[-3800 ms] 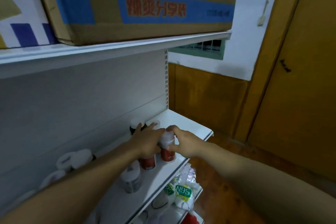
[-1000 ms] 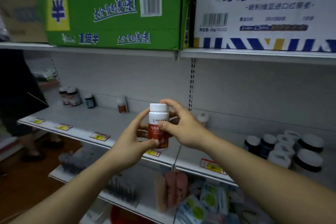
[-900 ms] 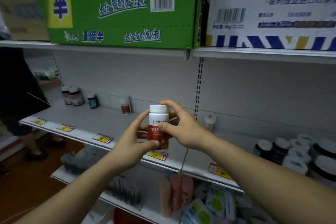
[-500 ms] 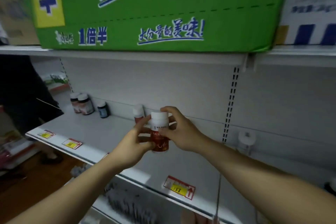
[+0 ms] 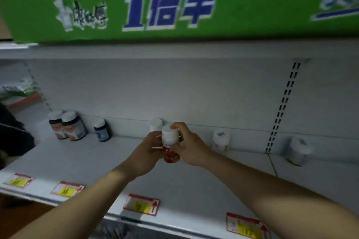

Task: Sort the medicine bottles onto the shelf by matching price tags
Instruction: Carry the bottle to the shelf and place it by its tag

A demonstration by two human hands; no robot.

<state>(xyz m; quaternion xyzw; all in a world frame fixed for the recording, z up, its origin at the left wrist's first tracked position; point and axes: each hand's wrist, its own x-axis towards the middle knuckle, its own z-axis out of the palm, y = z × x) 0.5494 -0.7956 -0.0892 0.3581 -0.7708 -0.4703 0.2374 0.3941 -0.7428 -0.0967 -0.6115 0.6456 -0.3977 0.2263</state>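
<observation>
Green cardboard carton with blue print [image 5: 174,6] is sitting on the upper board, spanning the top of the view. Below it, the white metal shelf [image 5: 77,159] is carrying the bottles. Four red-framed yellow price tags are running along its front edge: first tag [image 5: 18,180], second tag [image 5: 67,190], third tag [image 5: 141,203], fourth tag [image 5: 246,227]; their print is too blurred to read.

At back left, two dark bottles with white caps and pinkish labels [image 5: 66,126] are standing upright, touching each other. Just right of them a small dark bottle with a blue label [image 5: 102,130] is standing apart. A white-capped bottle [image 5: 155,124] is standing at the back panel, mostly hidden behind the hands.

The left hand [image 5: 144,155] is gripping the white-capped red-labelled medicine bottle [image 5: 171,143] from the left, fingers curled round it. The bottle is being held upright over the middle of the shelf, behind the third tag; whether its base is touching the board cannot be told. The right hand [image 5: 189,145] is pinching it from the right, one finger lying on the cap.

Further right a white plastic bottle [image 5: 220,140] is standing near the back panel. Past the slotted upright [image 5: 283,106], another white bottle [image 5: 298,150] is standing, blurred.
</observation>
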